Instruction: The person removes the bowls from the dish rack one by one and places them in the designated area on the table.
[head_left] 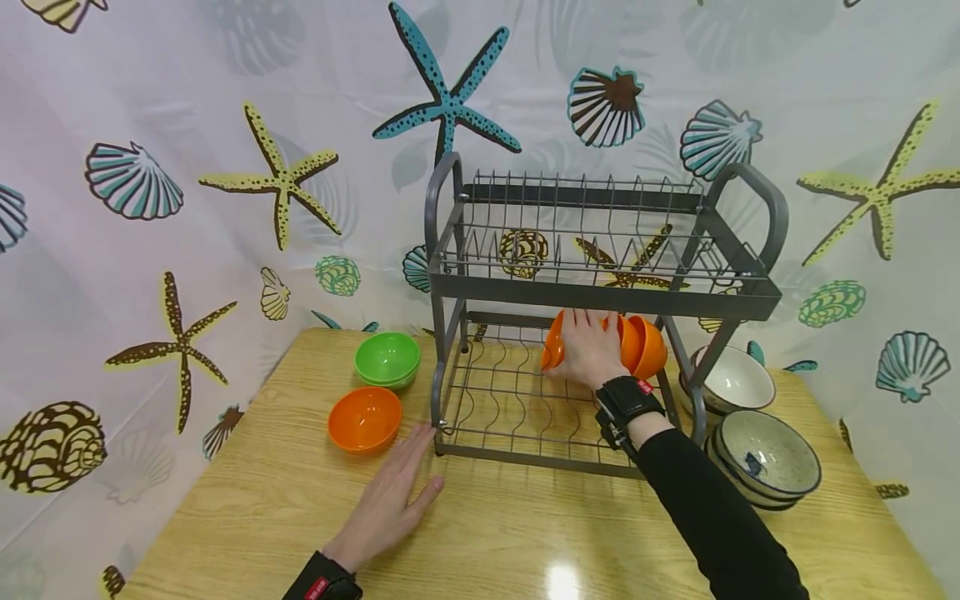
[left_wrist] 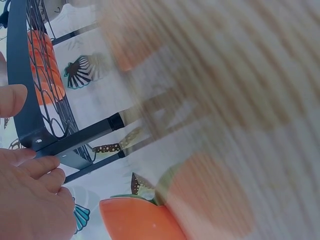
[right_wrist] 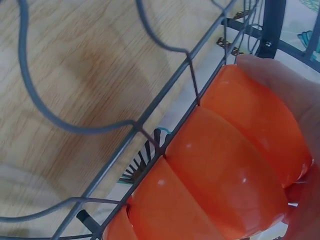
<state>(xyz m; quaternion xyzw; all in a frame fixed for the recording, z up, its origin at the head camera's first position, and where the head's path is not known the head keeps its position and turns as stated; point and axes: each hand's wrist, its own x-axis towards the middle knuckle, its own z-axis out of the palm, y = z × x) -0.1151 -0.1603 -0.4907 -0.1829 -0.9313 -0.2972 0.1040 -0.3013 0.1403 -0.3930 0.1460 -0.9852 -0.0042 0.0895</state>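
Several orange bowls (head_left: 647, 350) stand on edge in a row on the lower tier of the grey two-tier dish rack (head_left: 607, 293). My right hand (head_left: 588, 346) grips the leftmost orange bowl (head_left: 552, 346), its thumb on the near side and fingers over the top. In the right wrist view, the orange bowls (right_wrist: 225, 170) overlap against the wires. My left hand (head_left: 386, 504) lies with straight fingers at the rack's front left corner, and its fingertips touch the frame (left_wrist: 75, 142). Just beyond that hand, another orange bowl (head_left: 365, 421) sits upright on the table.
Stacked green bowls (head_left: 387, 358) stand behind the table's orange bowl. Right of the rack are a white bowl (head_left: 733, 379) and stacked grey-white bowls (head_left: 768, 454). The upper tier (head_left: 581, 196) overhangs my right hand. A patterned curtain (head_left: 315, 83) hangs behind the wooden table (head_left: 480, 533).
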